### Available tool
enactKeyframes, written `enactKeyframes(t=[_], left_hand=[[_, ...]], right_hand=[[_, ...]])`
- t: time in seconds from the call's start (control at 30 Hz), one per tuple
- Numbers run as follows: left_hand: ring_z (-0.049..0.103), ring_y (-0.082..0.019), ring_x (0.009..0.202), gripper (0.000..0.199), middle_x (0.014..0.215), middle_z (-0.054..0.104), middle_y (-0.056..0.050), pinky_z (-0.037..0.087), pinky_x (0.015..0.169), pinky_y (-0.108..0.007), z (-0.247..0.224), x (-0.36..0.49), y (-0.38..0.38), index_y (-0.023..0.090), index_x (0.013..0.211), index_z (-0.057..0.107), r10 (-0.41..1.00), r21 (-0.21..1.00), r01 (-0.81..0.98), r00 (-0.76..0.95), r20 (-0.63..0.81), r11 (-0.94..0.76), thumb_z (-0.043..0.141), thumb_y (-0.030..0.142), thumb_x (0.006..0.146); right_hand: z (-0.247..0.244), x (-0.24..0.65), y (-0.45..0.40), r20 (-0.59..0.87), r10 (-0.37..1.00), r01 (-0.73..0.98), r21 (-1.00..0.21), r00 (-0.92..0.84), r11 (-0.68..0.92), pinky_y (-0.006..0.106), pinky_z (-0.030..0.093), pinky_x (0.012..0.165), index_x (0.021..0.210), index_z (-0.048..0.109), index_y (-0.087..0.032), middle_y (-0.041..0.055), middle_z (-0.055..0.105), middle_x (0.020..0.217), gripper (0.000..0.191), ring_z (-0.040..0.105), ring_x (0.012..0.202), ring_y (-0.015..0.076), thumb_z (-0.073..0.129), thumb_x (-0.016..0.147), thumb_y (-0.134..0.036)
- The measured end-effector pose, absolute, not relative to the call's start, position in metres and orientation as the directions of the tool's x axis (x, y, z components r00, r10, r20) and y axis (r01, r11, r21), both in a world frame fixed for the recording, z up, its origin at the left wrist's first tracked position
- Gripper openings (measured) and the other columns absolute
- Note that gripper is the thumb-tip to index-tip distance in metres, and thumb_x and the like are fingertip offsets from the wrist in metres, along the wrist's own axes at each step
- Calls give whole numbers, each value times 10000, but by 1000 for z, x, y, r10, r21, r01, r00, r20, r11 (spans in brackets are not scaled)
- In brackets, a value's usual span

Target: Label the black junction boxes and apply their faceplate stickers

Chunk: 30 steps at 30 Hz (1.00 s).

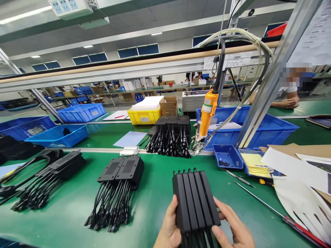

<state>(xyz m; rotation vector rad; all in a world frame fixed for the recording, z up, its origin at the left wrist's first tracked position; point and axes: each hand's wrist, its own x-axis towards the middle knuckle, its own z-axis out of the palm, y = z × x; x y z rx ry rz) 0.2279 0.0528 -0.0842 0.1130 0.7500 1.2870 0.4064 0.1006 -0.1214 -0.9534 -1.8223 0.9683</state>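
Both my hands grip a row of several flat black plastic boxes (196,201), pressed side by side with black cables hanging from the lower end. My left hand (169,224) closes around the left side, and my right hand (232,225) pinches the lower right corner. Small cable stubs stick up along the far end. To the left, two stacks of similar vented black boxes (122,168) rest on the green bench with plugged cables spread toward me. Another cabled box pile (66,165) lies further left. A bigger group of these boxes (173,120) stands behind.
An orange electric screwdriver (207,112) hangs above the bench. A small blue tray (227,156) holds dark screws. Right of it lie yellow pads (256,164), a long red-handled screwdriver (302,229) and white gloves (301,203). Blue bins (57,136) stand at the back.
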Motion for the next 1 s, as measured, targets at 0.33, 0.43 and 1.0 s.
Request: enactKeyframes(t=[0.33, 0.43, 1.0], left_hand=[[683, -229, 890, 414, 968, 686, -134, 559, 844, -310, -109, 240, 74, 81, 1004, 593, 765, 527, -831, -218, -606, 181, 811, 302, 729], [683, -192, 758, 404, 927, 685, -142, 570, 763, -284, -112, 237, 78, 57, 1032, 576, 736, 569, -799, -263, -623, 197, 788, 259, 753], [693, -227, 836, 699, 1040, 677, -160, 577, 712, -265, -101, 177, 64, 57, 1179, 544, 815, 785, -552, -294, -499, 281, 873, 356, 640]], right_hand=[[-147, 416, 129, -82, 949, 270, -963, -304, 3, 279, 518, 941, 1340, 560, -109, 108, 532, 1370, 732, 521, 1256, 273, 488, 856, -654], [-144, 425, 133, -98, 945, 279, -960, -312, -8, 324, 484, 988, 1367, 535, -110, 117, 507, 1388, 788, 509, 1265, 285, 487, 832, -687], [-169, 480, 158, -120, 935, 436, -899, -332, 40, 317, 561, 618, 1467, 381, -73, 138, 670, 1136, 814, 602, 644, 190, 347, 893, -649]])
